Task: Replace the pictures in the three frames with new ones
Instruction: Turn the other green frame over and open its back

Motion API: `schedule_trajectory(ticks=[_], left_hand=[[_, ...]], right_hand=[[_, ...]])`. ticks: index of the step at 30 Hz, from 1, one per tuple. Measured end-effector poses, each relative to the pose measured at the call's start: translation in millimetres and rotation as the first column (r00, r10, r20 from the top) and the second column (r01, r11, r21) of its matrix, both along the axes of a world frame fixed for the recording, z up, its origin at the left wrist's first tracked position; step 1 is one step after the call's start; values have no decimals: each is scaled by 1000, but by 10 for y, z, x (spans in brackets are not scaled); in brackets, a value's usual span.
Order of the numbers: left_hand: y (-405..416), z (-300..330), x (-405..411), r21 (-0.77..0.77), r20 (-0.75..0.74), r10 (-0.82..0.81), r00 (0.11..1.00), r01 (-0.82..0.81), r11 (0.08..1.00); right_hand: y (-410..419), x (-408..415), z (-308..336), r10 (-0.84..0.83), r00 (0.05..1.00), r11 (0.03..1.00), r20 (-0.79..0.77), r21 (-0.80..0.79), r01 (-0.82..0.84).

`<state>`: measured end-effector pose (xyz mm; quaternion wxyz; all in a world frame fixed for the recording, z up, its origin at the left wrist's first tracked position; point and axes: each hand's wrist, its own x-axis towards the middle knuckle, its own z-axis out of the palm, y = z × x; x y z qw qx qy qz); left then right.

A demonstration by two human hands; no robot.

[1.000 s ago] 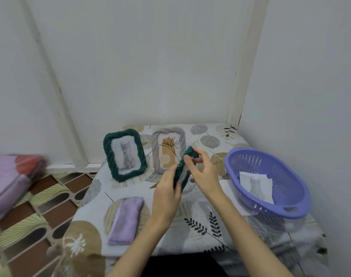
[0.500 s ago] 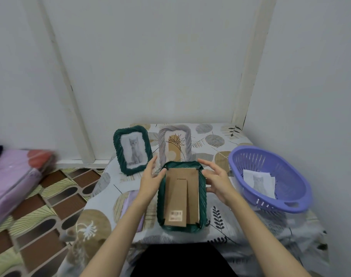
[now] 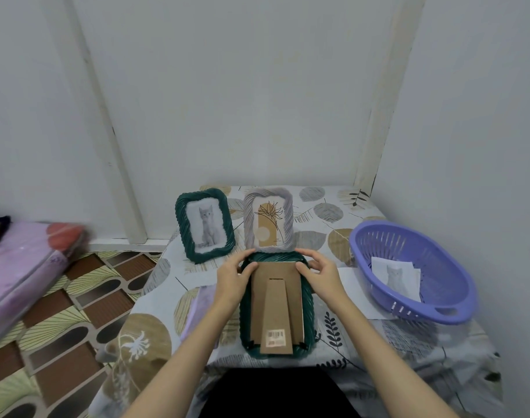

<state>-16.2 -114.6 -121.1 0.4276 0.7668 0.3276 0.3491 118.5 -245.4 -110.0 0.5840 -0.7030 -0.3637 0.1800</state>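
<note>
Green frame (image 3: 276, 309), face down: lies flat on the table (image 3: 342, 336) directly in front of me, brown cardboard back (image 3: 277, 300) up, its folding stand flat against the back, a barcode sticker near the lower edge.

My left hand (image 3: 232, 280): on the frame's upper left corner, thumb curled onto the top edge of the cardboard back, fingers round the rim.

My right hand (image 3: 321, 274): on the upper right corner, thumb on the cardboard's top right edge, fingers curved over the rim. Both hands grip the frame.

Second green frame (image 3: 204, 226): upright at the back left of the table, showing a grey kitten picture.

Grey frame (image 3: 269, 223): upright just right of it, directly behind the face-down frame, holding a beige print with a line-drawn plant.

Purple basket (image 3: 411, 270): on the table at my right, well apart from the frames, with a kitten print (image 3: 396, 277) lying inside.

White sheet (image 3: 352, 289): flat on the table, partly under the basket.

Lilac cloth (image 3: 197, 309): folded, left of the face-down frame, partly hidden by my left arm.

Table covering: leaf-patterned cloth.

Pink mattress (image 3: 22, 267): on the patterned floor, far left.
</note>
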Motion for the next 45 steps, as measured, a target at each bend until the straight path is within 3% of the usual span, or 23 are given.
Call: schedule_trajectory(ticks=[9,14,17,23,28,35,41,45], left_hand=[[48,-53,97,7,72,76,994,-77,997],[138,-196,99,-98,-85,-59,995,51,994],[173,-319,94,-56,-139,-61,988,54,997],[301,-505,160,137,-324,-91,942,142,980],[394,-641,189,152,-431,-106,896,188,970],[427,-669,207,184,-467,-94,879,201,962],[329,-540,145,267,-577,-34,816,228,936],[99,-428,-9,227,-491,-123,863,263,938]], right_hand=[[128,23,-90,-90,993,995,72,-34,92],[234,130,-253,-131,991,987,5,-95,131],[281,170,-352,-97,994,986,-43,-141,90],[317,176,-516,-73,988,974,133,-205,100],[357,230,-656,-18,957,951,291,-290,106],[412,228,-754,-3,911,930,412,-333,153],[303,174,-605,40,966,921,255,-384,63],[-28,69,-457,148,962,913,231,-406,-43]])
